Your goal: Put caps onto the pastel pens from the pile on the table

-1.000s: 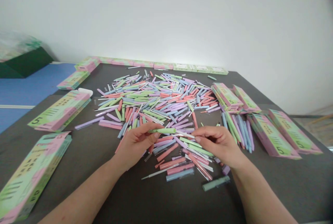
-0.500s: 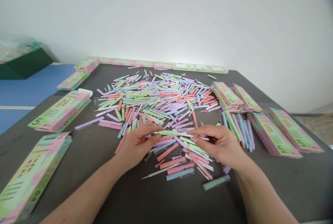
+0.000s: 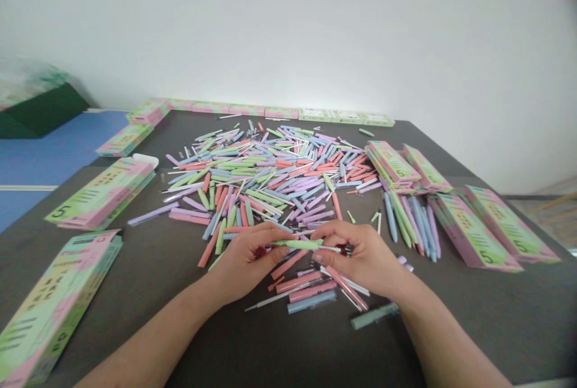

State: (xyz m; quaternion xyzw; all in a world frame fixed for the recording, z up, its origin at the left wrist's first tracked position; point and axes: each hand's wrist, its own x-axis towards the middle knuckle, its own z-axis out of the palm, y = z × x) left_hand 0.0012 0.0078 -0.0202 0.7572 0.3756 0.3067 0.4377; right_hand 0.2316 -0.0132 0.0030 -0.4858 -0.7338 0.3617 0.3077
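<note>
My left hand (image 3: 252, 260) pinches the left end of a light green pen barrel (image 3: 297, 245) between thumb and fingers. Closed at the barrel's right end, my right hand (image 3: 365, 253) grips a thin white pen refill (image 3: 331, 248), part of which sticks out to the right past the fingertips. The refill lines up with the barrel; how deep it sits inside is hidden. Beneath and in front of both hands lie loose pen parts: coral barrels (image 3: 300, 283), a blue barrel (image 3: 312, 302), a grey-green one (image 3: 374, 316) and white refills (image 3: 282, 299).
A wide heap of pastel barrels and refills (image 3: 270, 166) covers the middle of the dark table (image 3: 252, 352). A row of pens (image 3: 412, 220) lies to the right, beside printed boxes (image 3: 478, 232). More boxes (image 3: 103, 190) line the left and back edges.
Both hands have come slightly lower. My right hand has moved left along the refill, up to the green barrel, so less of the refill shows between the hands.
</note>
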